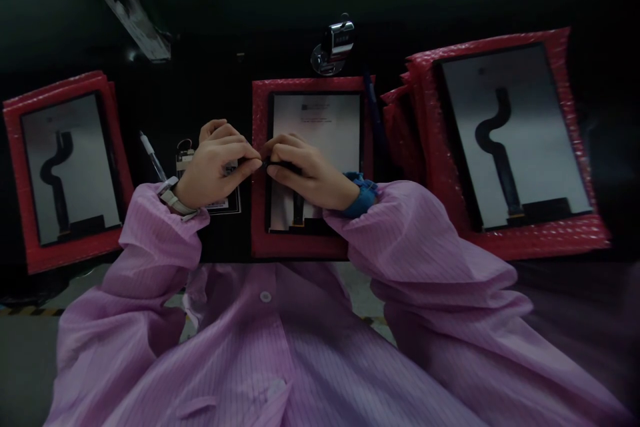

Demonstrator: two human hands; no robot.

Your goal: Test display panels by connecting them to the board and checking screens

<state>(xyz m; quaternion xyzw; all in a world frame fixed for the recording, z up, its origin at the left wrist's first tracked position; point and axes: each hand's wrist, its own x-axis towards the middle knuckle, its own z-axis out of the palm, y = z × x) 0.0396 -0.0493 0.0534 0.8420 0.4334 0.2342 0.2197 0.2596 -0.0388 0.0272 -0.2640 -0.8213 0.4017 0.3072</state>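
In the middle, a flat display panel [340, 133] lies back side up on a red bubble-wrap bag [263, 240]. Its black ribbon cable [299, 210] runs up under my right hand [310, 173], whose fingers pinch the cable's dark upper part. My left hand [217, 167] comes in from the left with thumb and forefinger pressed together, its tips almost touching those of the right. A tiny dark piece shows between the two sets of fingertips; the left fingers hide what they hold. Below the left hand is a small device with a label [233, 203], mostly covered.
More panels with black ribbon cables lie on red bubble-wrap bags, one panel at the left [85, 193] and one at the right [540, 167]. A chrome tally counter [340, 40] stands behind the middle panel. Pens lie at left [153, 153] and right [374, 110].
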